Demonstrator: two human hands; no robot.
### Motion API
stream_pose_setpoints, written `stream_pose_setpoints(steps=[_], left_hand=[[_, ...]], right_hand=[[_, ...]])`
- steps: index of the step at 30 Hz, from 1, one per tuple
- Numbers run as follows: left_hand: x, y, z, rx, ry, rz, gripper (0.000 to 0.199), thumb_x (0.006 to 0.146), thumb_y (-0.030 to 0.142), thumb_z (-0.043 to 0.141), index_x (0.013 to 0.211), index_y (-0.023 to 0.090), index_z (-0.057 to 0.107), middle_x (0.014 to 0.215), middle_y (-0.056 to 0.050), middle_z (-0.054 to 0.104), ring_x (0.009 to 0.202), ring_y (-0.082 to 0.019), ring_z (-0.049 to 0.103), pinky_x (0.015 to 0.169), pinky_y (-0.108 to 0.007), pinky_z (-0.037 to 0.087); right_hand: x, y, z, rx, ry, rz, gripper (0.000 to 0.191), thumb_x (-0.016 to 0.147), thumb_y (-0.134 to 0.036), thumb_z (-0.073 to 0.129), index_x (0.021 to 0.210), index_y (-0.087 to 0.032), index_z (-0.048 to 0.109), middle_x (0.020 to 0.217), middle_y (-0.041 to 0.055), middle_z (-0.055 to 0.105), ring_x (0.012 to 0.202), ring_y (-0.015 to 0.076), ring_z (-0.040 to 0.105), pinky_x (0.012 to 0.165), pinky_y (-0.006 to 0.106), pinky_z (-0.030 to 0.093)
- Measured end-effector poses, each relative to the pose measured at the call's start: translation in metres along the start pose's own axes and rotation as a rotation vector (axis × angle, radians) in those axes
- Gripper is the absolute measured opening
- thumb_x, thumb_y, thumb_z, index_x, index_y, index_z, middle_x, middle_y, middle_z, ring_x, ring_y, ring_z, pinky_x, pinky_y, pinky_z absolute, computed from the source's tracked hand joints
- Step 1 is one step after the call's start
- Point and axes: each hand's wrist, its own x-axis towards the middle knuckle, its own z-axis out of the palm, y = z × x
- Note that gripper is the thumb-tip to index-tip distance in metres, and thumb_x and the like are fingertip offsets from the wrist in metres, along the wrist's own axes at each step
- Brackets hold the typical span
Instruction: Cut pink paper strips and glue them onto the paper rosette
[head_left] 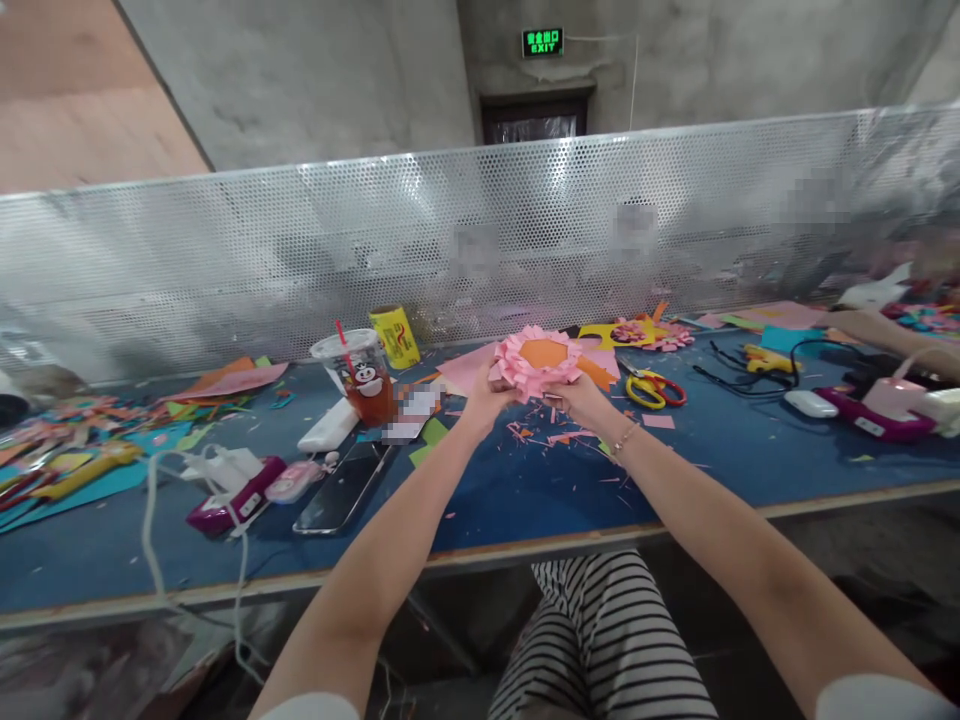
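Observation:
A pink paper flower point(517, 372) with an orange centre point(544, 353) is held up in front of me, above the blue table point(517, 505). My left hand point(491, 397) grips its lower left edge, and my right hand point(576, 397) grips its lower right edge. The fingertips are partly hidden beneath the petals. Behind the flower lie sheets of pink paper point(469, 368) and orange paper point(596, 372). Small pink paper scraps point(566, 437) are scattered below my hands. Scissors point(654, 390) with yellow and red handles rest just right of my right hand.
Left stand a drink cup point(367, 390) with a straw and a yellow can point(395, 337). A phone point(345, 487) and a purple power strip point(236, 497) with cables lie nearer. Another purple power strip point(874, 413) and a person's arm point(885, 335) are right. A perforated metal screen point(300, 250) borders the back.

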Motion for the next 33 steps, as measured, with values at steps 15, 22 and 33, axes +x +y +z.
stream_pose_setpoints(steps=[15, 22, 33], left_hand=[[-0.001, 0.004, 0.006, -0.141, 0.057, -0.156, 0.073, 0.059, 0.026, 0.072, 0.122, 0.025, 0.035, 0.071, 0.003, 0.060, 0.057, -0.011, 0.059, 0.059, -0.028, 0.050], [0.003, -0.012, 0.005, -0.157, 0.197, -0.019, 0.077, 0.048, 0.019, 0.079, 0.113, 0.019, 0.038, 0.068, 0.004, 0.061, 0.051, -0.009, 0.057, 0.051, -0.022, 0.044], [0.004, -0.016, 0.001, -0.167, 0.149, -0.011, 0.069, 0.047, 0.021, 0.080, 0.104, 0.021, 0.040, 0.066, 0.006, 0.060, 0.054, -0.009, 0.057, 0.056, -0.022, 0.044]], right_hand=[[0.001, 0.003, -0.001, -0.284, 0.098, -0.142, 0.037, 0.055, -0.024, 0.074, 0.091, -0.018, 0.065, 0.096, 0.0033, 0.068, 0.078, 0.0170, 0.063, 0.074, 0.035, 0.055], [-0.004, 0.002, 0.003, -0.529, 0.071, -0.286, 0.030, 0.058, -0.023, 0.070, 0.087, -0.017, 0.067, 0.092, 0.0046, 0.069, 0.089, 0.0220, 0.062, 0.089, 0.044, 0.047], [-0.016, 0.003, 0.012, -0.530, 0.054, -0.189, 0.037, 0.062, -0.032, 0.072, 0.097, -0.021, 0.066, 0.103, 0.0059, 0.067, 0.106, 0.0224, 0.057, 0.101, 0.045, 0.038]])
